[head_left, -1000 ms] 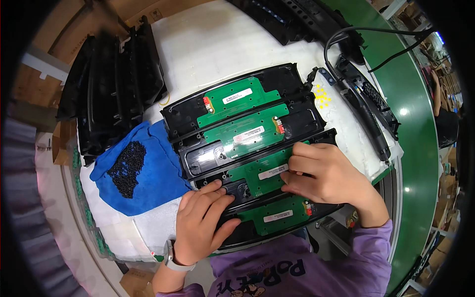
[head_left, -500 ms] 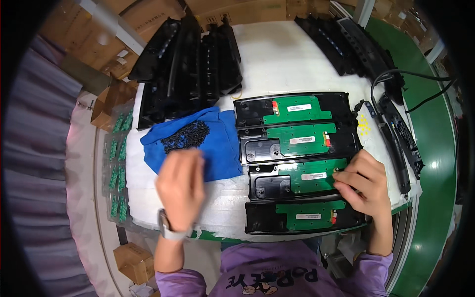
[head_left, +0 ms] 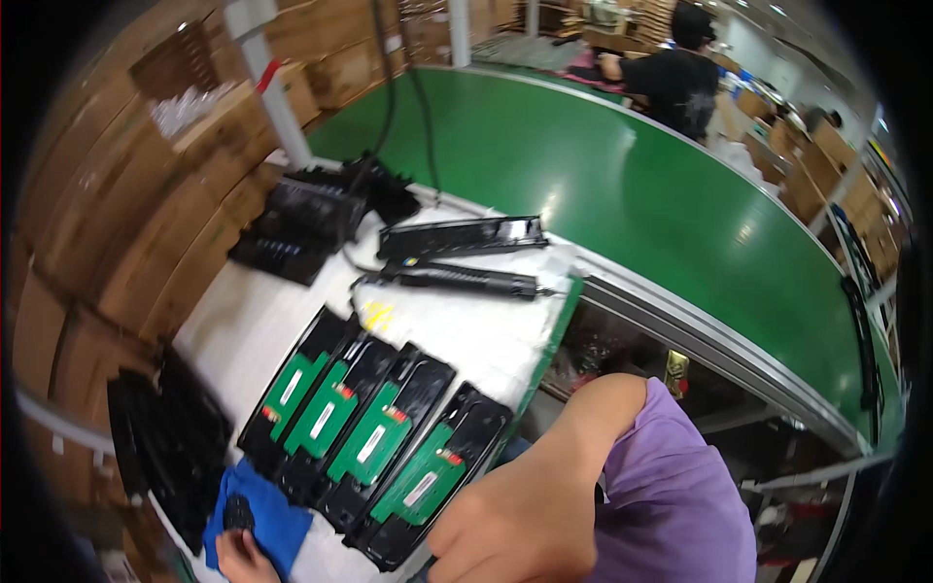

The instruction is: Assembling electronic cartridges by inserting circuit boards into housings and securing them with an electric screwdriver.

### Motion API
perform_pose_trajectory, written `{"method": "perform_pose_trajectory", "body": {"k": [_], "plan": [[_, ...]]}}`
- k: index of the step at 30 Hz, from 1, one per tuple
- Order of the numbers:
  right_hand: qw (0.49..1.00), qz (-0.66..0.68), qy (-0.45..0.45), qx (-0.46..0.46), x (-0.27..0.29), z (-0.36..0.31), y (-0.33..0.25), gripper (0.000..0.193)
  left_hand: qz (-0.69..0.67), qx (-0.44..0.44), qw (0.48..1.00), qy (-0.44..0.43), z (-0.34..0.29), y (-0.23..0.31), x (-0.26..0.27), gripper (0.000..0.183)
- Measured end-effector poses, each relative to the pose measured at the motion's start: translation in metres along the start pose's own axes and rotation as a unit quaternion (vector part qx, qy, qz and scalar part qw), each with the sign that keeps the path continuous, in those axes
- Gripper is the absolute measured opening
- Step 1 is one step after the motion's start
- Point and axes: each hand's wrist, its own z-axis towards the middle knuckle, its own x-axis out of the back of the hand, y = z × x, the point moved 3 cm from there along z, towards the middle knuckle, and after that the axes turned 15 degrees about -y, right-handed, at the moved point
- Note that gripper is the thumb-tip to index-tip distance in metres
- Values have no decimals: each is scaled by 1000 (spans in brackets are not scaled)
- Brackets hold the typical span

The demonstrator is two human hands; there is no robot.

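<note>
At the lower left, my left hand [head_left: 245,559] is at the edge of a heap of small black pieces [head_left: 238,512] on a blue cloth [head_left: 277,520]. Its fingertips are drawn together; whatever is between them is too small to make out. My right hand [head_left: 520,515] is bent down at the lower edge, close to the nearest of several black plastic panels [head_left: 483,416]. Its fingers are mostly out of sight. Each panel carries a green circuit board [head_left: 420,486] with a white label and a small red-and-white connector. The panels lie side by side in a row.
A black electric screwdriver [head_left: 466,280] lies beyond the panels, beside a long black part [head_left: 462,236]. Black plastic housings [head_left: 165,437] are stacked at left and far back. Yellow bits [head_left: 377,315] dot the white table cover. A green conveyor [head_left: 583,146] curves behind; another person [head_left: 675,83] stands there.
My view has swung to the right, bringing in the conveyor and the other person. My right hand has come off the panel's board; my left hand is now at the heap of black pieces.
</note>
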Motion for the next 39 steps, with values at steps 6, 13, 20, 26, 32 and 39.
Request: {"method": "perform_pose_trajectory", "body": {"k": [6,13,20,26,32,39], "plan": [[789,-476,342,184,-1,-20,-66,20,19,-9,995,102,-5,30,17,20],[910,-413,15,21,13,-22,-127,22,-309,46,944,106,6,-31,-11,21],[900,-437,-5,10,13,-28,-121,21,-466,-5,885,17,20,-41,-27,20],[958,-268,19,100,14,-28,-130,22,-611,-27,790,-39,8,-61,-31,20],[987,-10,51,151,9,-33,-103,17,-743,-69,654,-121,12,-58,-39,19],[842,-391,211,-305,47,-106,36,6,-851,-101,469,-214,16,3,-17,18]]}}
